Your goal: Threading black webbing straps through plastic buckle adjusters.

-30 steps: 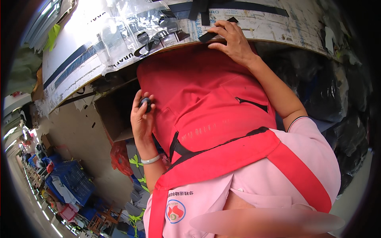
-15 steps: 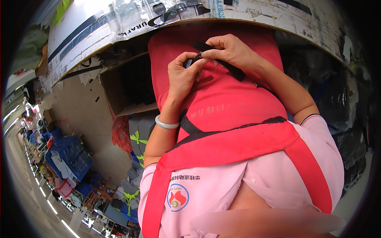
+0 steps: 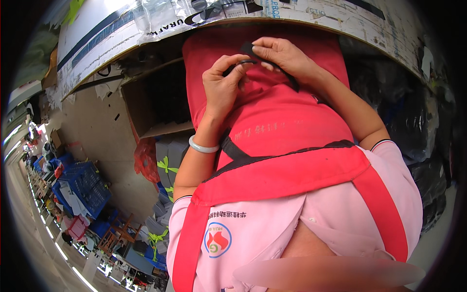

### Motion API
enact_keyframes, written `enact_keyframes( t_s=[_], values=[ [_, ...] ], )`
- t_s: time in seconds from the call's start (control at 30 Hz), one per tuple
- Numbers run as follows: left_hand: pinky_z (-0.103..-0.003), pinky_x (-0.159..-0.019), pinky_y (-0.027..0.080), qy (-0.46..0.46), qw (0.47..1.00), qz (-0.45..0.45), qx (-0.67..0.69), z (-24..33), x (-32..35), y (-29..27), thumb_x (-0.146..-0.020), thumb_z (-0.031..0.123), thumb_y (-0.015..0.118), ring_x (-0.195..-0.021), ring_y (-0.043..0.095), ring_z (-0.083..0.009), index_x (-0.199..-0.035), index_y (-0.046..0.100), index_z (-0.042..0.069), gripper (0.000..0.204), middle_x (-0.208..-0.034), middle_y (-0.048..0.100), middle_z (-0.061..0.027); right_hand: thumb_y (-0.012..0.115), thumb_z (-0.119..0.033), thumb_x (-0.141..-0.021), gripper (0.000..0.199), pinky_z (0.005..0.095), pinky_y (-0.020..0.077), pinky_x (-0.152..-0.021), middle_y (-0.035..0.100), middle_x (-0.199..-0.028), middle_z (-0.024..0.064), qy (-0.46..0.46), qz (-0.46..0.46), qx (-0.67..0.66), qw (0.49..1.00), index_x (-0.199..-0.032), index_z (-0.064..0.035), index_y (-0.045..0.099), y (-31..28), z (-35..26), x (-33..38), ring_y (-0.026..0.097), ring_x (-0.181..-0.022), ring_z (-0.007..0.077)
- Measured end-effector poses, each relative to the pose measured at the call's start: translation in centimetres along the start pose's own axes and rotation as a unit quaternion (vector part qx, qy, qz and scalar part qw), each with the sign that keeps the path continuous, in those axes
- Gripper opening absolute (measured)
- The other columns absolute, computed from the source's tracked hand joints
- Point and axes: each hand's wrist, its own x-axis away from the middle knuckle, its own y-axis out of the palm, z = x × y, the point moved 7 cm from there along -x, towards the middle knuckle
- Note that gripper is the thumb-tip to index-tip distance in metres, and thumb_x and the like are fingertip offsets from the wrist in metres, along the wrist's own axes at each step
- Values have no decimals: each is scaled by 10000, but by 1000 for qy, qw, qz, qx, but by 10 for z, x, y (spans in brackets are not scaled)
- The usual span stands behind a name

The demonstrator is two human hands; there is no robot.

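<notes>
Black strap (image 3: 272,65) pinched between left hand (image 3: 224,87) and right hand (image 3: 284,56).

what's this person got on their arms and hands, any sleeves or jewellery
Both forearms are bare, with no gloves. The left hand has a pale, smooth bangle round its wrist. The right hand shows no jewellery. Short pink sleeves end above the elbows; the right sleeve has a dark-edged cuff. Whether the fingers carry rings cannot be told.

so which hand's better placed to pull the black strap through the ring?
Probably right. The right hand already pinches the black strap at its end, while the left hand holds the small dark ring steady.
</notes>
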Motion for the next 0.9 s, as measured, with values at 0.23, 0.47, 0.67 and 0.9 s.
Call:
enact_keyframes(
  t_s=[0.23,0.47,0.67,0.9],
  values=[
    [-176,-427,381,-140,983,109,51,-18,4,-11,-880,83,693,-488,517,-43,-971,704,-21,138,-689,627,-10,546,-240,-982,208,185,377,-401,584,-624,18,50,-14,-45,998,-931,-38,559,17,-11,18,480,-437,51],
    [-224,-520,435,86,964,99,-231,6,-2,-6,-833,15,706,-584,573,-95,-962,694,-11,132,-701,628,-36,539,-245,-989,188,194,402,-414,556,-642,-3,38,41,-158,986,-925,-69,524,14,0,12,484,-475,34],
    [-270,-568,471,187,929,83,-307,22,-2,3,-798,-21,701,-627,602,-191,-956,684,5,161,-745,620,-103,540,-276,-992,307,198,466,-512,580,-715,32,-35,69,-125,989,-1134,-5,531,10,-3,4,547,-555,70],
    [-240,-514,451,-59,994,73,-48,-17,2,-8,-880,50,668,-649,619,-157,-973,675,-19,116,-823,665,-92,598,-260,-962,321,209,509,-627,629,-809,53,4,-35,-155,987,-1131,13,589,6,5,-2,605,-638,96]
  ],
)
